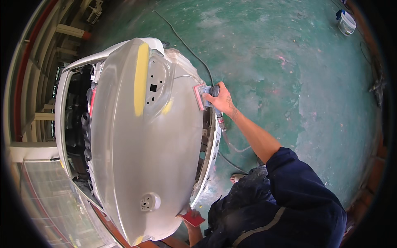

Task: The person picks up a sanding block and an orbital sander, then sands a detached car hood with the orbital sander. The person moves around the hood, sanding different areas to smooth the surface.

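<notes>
My right hand (222,101), arm stretched out in a dark blue sleeve, is wrapped round a power sander (214,90) with a hose attached. The sander's flat red pad (199,97) is tilted on edge against the rim of a grey car trunk lid (165,132). The lid has holes, a recess and yellow filler patches (142,78). At the lid's near corner my left hand (194,215) is closed on a flat red sheet (193,219), which looks like sandpaper. Part of that hand's fingers is hidden behind the sheet.
Dark hoses (194,53) trail over the green floor (281,53) beside the car body (62,107). A white bucket (346,24) with a blue cloth stands far right. My bare foot (236,177) is close to the car's rear edge. Framing and a translucent panel (53,198) line the left.
</notes>
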Action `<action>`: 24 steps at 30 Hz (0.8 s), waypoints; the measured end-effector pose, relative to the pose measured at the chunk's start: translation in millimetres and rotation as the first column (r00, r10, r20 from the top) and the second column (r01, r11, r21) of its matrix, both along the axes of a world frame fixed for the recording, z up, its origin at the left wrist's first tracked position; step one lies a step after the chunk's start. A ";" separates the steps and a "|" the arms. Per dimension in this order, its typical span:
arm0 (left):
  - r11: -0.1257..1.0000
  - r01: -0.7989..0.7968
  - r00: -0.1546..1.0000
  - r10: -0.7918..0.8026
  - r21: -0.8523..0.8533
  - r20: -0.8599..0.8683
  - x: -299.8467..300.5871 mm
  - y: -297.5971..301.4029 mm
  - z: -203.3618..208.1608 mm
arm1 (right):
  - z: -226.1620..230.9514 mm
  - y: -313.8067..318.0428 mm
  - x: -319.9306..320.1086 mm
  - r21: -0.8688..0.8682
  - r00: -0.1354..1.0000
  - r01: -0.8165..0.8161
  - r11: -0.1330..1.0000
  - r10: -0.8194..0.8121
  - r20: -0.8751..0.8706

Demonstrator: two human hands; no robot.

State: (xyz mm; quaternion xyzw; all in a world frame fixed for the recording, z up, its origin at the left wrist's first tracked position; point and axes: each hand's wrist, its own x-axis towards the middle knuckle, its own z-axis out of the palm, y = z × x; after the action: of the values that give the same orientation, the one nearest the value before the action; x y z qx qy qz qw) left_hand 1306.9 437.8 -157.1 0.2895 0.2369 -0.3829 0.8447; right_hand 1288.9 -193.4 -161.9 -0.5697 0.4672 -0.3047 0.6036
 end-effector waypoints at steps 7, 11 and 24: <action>0.996 0.076 0.988 -0.080 0.036 0.131 3.6 20.3 -20.3 | 9.0 115.4 -29.9 -0.043 0.998 -0.063 0.997 0.064 0.026; 0.995 0.099 0.982 -0.093 -0.028 0.165 -5.1 3.7 -6.6 | 28.1 83.8 -15.3 -0.098 0.995 -0.100 0.990 0.098 -0.028; 0.996 0.077 0.987 -0.070 -0.045 0.142 -6.3 -2.1 -5.0 | 71.9 120.7 -16.2 -0.166 0.986 -0.164 0.972 0.162 -0.031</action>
State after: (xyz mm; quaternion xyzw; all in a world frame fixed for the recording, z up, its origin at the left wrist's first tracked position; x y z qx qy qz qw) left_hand 1300.6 435.7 -162.1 0.3026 0.1565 -0.3983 0.8517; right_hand 1272.8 -72.6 -90.0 -0.6575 0.3967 -0.2875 0.5724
